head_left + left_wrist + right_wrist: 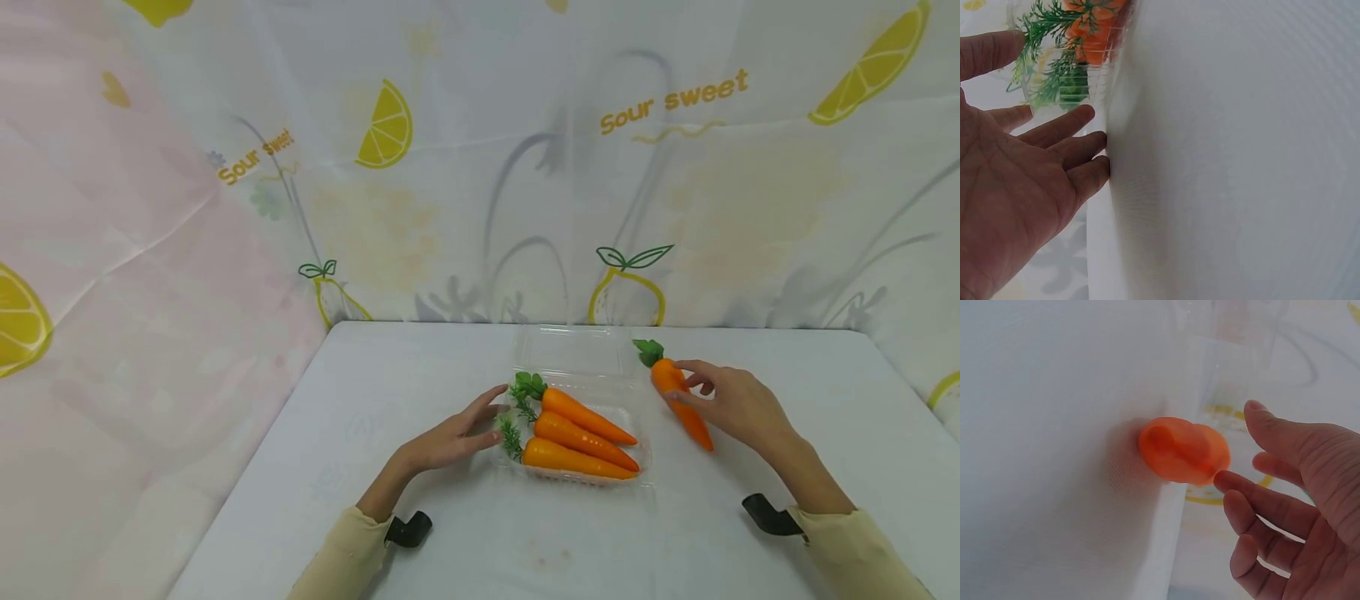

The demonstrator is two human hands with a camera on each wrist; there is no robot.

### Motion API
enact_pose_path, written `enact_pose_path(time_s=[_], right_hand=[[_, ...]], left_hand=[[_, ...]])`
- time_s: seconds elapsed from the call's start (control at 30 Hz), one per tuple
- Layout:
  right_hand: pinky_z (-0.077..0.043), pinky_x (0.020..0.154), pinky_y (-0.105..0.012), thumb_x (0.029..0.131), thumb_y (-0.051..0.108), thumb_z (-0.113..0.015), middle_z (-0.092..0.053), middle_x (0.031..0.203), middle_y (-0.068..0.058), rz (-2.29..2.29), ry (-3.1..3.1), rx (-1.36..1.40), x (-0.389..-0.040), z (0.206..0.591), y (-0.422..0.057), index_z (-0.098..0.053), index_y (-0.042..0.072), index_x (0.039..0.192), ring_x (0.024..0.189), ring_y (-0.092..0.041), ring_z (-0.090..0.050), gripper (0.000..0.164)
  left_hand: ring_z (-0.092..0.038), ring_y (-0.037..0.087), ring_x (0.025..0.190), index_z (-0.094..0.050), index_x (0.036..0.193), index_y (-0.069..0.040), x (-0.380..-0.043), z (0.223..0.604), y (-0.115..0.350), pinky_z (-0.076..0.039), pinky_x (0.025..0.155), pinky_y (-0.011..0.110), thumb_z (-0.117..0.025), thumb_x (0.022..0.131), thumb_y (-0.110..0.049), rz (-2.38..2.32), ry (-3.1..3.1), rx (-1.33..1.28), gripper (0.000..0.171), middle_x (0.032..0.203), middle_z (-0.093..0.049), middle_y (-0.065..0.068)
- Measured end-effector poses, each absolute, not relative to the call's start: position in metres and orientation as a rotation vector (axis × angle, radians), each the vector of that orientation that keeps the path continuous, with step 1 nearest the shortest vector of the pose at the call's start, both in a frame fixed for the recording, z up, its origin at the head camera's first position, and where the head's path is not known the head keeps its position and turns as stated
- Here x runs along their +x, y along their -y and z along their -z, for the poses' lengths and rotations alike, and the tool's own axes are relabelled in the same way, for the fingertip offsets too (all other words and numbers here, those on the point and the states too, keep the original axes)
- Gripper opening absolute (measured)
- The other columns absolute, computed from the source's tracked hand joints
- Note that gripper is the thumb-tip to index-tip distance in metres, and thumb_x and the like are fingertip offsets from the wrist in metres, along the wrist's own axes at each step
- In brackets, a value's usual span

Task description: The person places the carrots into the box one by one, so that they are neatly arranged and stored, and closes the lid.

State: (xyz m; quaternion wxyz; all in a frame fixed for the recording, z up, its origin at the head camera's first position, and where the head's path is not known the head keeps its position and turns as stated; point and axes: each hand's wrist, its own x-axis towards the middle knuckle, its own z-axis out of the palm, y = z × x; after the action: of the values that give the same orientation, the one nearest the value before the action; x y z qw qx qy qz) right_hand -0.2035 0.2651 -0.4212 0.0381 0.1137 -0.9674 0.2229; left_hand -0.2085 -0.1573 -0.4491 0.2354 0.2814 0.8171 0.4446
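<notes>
Three orange toy carrots (582, 442) with green tops lie side by side in a clear plastic clamshell box (647, 467). At the box's left side is my left hand (448, 440), fingers spread beside the green tops (1054, 37). That palm holds nothing. To the right of the box, a single carrot (686, 410) lies on the table, its leafy top pointing away. Over it reaches my right hand (738, 404), thumb and forefinger on either side in the head view. From the right wrist, the thumb stands apart from the carrot (1179, 450) while one fingertip meets its edge.
The box's clear lid (573, 350) is folded back flat toward the rear of the white table (420, 367). Behind the table's far edge hangs a pale cloth (465, 200) printed with lemons. A black wrist mount (768, 515) sits at each sleeve cuff.
</notes>
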Motion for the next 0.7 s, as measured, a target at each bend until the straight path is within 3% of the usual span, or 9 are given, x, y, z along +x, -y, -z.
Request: enact_pose_path(time_s=[0.7], right_hand=[[-0.052, 0.060, -0.038, 0.088, 0.030, -0.074, -0.068, 0.099, -0.020, -0.665, 3.084, 0.264, -0.2083, 0.4266, -0.2688, -0.056, -0.001, 0.132, 0.079, -0.028, -0.059, 0.057]], left_hand=[[-0.029, 0.019, 0.144, -0.010, 0.158, -0.034, -0.2086, 0.4489, 0.1571, -0.027, 0.114, 0.047, -0.053, 0.102, -0.036, -1.214, -2.249, 0.772, 0.071, 0.155, -0.035, 0.003]])
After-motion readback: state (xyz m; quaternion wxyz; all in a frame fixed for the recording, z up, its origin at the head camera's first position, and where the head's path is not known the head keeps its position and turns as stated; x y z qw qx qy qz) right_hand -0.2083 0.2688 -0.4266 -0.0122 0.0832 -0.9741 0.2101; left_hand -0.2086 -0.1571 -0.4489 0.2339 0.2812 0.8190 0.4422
